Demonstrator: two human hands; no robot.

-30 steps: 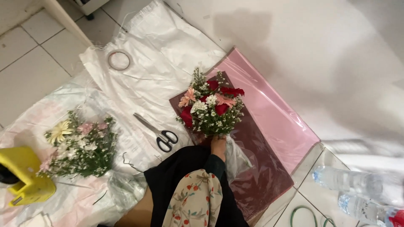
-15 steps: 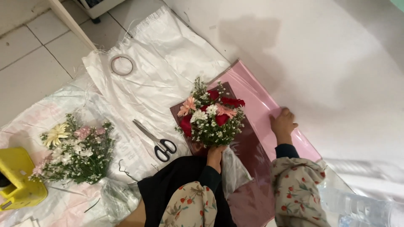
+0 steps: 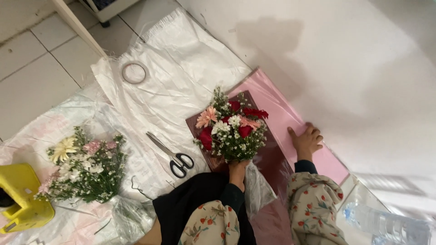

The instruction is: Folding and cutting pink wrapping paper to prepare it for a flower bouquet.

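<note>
My left hand (image 3: 237, 171) grips the stems of a bouquet (image 3: 231, 127) of red roses, pink daisies and small white flowers, held upright over a dark maroon wrapping sheet (image 3: 272, 163). My right hand (image 3: 306, 140) lies flat with fingers spread on a pink wrapping sheet (image 3: 277, 111) that lies under the maroon one, next to a white wall. Clear plastic (image 3: 258, 188) hangs around the stems below my left hand.
Black-handled scissors (image 3: 172, 155) lie on a white woven sack (image 3: 172, 86) left of the bouquet. A tape roll (image 3: 134, 72) sits further up. A second bunch of flowers (image 3: 84, 165) and a yellow stool (image 3: 22, 199) are at left. A plastic water bottle (image 3: 386, 224) lies bottom right.
My right hand came into view and settled flat on the pink sheet. The bouquet stayed held in my left hand; the view shifted slightly.
</note>
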